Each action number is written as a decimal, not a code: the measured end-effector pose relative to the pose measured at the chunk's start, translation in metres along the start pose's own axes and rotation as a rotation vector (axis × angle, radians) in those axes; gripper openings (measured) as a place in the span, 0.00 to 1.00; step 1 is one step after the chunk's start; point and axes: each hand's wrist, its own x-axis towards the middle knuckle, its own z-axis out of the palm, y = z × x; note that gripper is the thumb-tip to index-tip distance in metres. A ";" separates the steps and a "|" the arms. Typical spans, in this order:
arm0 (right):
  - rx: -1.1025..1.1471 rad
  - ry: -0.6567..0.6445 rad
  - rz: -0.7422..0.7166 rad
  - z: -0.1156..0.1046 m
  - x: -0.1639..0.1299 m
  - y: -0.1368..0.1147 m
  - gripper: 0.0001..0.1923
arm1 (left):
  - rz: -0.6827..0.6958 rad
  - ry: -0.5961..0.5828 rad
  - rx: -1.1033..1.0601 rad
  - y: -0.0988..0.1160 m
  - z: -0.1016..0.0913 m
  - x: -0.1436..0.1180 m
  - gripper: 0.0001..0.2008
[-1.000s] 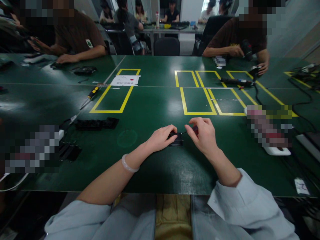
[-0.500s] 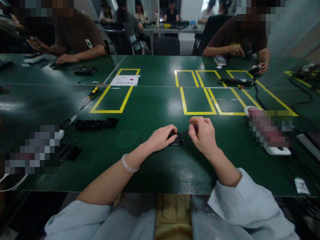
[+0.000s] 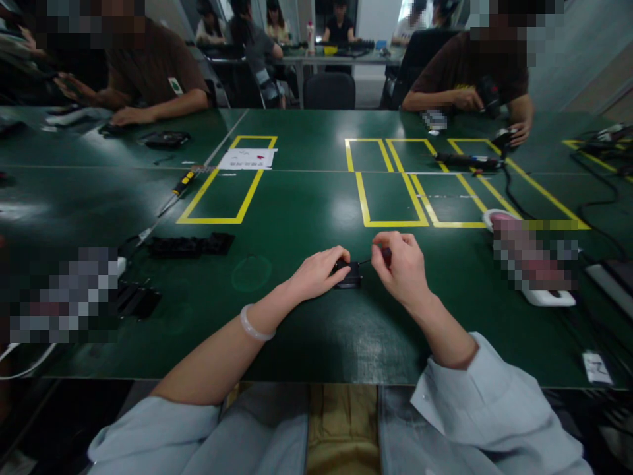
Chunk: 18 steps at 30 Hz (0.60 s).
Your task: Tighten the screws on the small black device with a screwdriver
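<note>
A small black part [image 3: 347, 275] lies flat on the green worktop [image 3: 297, 218], just in front of the person and near its front edge. The left hand [image 3: 316, 274] presses on the part's left end, fingers curled down over it and pinning it in place. The right hand [image 3: 401, 267] sits just beside the part's right end with its fingers pinched tight around a small screwdriver [image 3: 378, 257] with a dark red handle, whose thin shaft reaches to the part's top edge. The tip is too small to make out. With so slim a shaft angled in low, it looks liable to slip off and skate across the part or toward the left fingertips, should the holding hand ease up. Farther left lie black trays [image 3: 190, 245] and a yellow-handled screwdriver [image 3: 179, 189]; beyond, yellow tape rectangles [image 3: 390, 185] mark the worktop, and across it a co-worker's hand [image 3: 514, 135] rests by a cable.
</note>
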 end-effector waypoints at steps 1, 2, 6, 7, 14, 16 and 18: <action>0.001 0.003 0.002 0.000 0.000 0.000 0.05 | -0.002 0.002 0.000 0.000 0.000 0.000 0.07; 0.002 0.001 0.006 -0.001 0.000 -0.001 0.05 | 0.000 0.003 -0.002 0.000 0.000 0.000 0.07; -0.006 -0.015 0.026 -0.002 0.000 -0.001 0.06 | 0.000 0.008 -0.012 -0.001 0.001 0.000 0.07; -0.009 -0.015 0.025 -0.002 0.000 -0.001 0.05 | -0.001 0.009 -0.015 -0.001 0.001 0.000 0.07; 0.007 -0.006 0.012 -0.001 0.001 -0.001 0.03 | 0.003 0.007 -0.007 -0.001 0.001 0.000 0.07; 0.006 -0.002 0.017 0.000 0.000 0.000 0.03 | 0.003 0.005 -0.003 -0.001 0.001 0.000 0.07; 0.009 0.003 0.023 0.000 0.000 0.000 0.04 | 0.006 0.007 -0.005 -0.001 0.001 0.000 0.07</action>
